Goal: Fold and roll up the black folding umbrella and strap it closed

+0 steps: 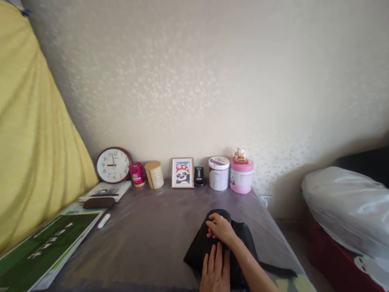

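A black folded piece of fabric (pixel 201 244), possibly a bag or garment, lies near the front right of the table, with a dark strap (pixel 278 269) trailing from it to the right. My left hand (pixel 214 272) rests on its near part, fingers stretched out and flat. Just beyond, my right hand (pixel 221 228) lies over the upper part of the fabric with its fingers curled in against it. My right forearm hides some of the black fabric, and the exact kind of item cannot be made out.
Along the wall stand a round clock (pixel 114 165), a pink can (pixel 137 174), a yellow-lidded can (pixel 154 175), a framed panda picture (pixel 182 172) and two tubs (pixel 218 173). Green booklets (pixel 48 249) lie left. Right of the table edge is a white plastic bag (pixel 359 207).
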The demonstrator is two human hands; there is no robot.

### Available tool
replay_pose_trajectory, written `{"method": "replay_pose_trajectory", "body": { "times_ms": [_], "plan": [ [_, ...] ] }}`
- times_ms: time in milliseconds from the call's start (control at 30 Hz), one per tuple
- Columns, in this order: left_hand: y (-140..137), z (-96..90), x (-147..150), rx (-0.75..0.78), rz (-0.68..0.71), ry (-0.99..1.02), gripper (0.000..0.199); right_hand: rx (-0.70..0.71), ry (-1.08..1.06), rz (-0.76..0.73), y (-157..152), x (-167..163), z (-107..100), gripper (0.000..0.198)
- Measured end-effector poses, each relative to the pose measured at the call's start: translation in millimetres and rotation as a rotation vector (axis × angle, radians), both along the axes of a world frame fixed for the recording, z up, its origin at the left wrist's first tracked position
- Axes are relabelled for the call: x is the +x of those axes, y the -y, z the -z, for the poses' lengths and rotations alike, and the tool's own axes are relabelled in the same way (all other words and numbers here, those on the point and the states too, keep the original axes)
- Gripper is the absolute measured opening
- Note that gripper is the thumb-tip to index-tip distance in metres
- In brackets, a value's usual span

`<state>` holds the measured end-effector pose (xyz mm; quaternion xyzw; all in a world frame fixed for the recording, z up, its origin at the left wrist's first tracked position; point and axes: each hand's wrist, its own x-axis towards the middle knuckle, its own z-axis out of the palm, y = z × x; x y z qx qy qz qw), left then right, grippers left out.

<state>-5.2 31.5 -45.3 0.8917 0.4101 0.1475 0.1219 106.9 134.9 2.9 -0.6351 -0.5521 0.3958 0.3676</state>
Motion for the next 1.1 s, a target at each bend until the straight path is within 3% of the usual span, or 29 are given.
{"method": "replay_pose_trajectory", "body": {
  "times_ms": [100,267,367,500,633,800,967,1100],
  "plan": [
    [-4.5,17.2,3.0,-0.006,-0.057,-0.017,0.096,0.071,0.024,-0.067,11.9,1.6,-3.6,0.022],
    [-0.4,27.7,4.8,0.020,-0.135,-0.002,0.101,0.502,0.119,-0.216,47.2,8.1,0.3,0.029],
    [1.7,27.2,4.9,0.017,-0.154,0.020,0.100,0.641,0.271,-0.271,50.9,14.3,10.5,0.028],
    [2.7,16.6,5.1,-0.043,-0.174,-0.032,0.105,0.615,0.443,-0.232,23.3,29.0,23.8,0.029],
    [6.1,-13.8,7.0,-0.135,-0.199,-0.157,0.108,0.548,0.489,-0.121,-7.4,43.1,25.0,0.029],
    [11.6,-45.9,7.5,-0.215,-0.286,-0.240,0.104,0.609,0.480,0.077,0.2,42.4,18.0,0.030],
    [12.3,-44.8,3.8,-0.160,-0.349,-0.175,0.098,0.663,0.474,-0.070,26.7,36.4,24.6,0.031],
    [7.0,-40.8,-4.8,-0.150,-0.320,-0.096,0.094,0.622,0.388,0.104,29.2,52.0,29.8,0.031]
  ]
}}
